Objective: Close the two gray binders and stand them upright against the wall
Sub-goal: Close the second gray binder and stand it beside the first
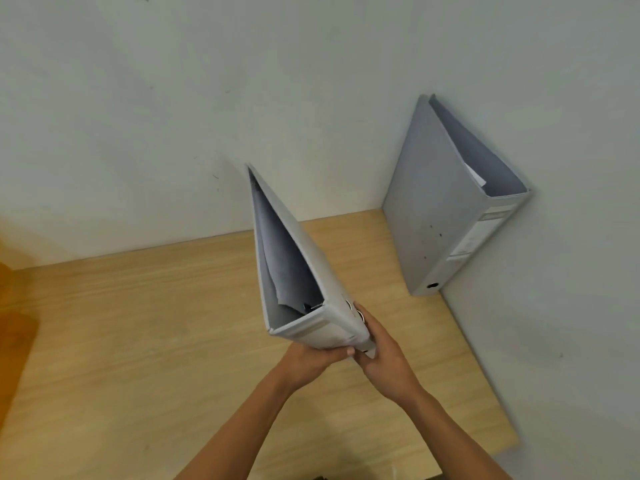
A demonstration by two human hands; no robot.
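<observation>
One gray binder (440,209) stands upright on the wooden table (138,323), closed, in the far right corner against the right wall, its labelled spine facing me. A second gray binder (304,258) is held upright above the middle of the table, closed, with paper sheets showing through its top. My left hand (311,362) grips the lower end of its spine from below. My right hand (384,358) clasps the same end from the right, fingers along the cover near the metal ring holes.
White walls (173,116) meet the table at the back and along the right side. An orange-brown surface (14,323) lies past the table's left edge. The near table edge ends at the lower right.
</observation>
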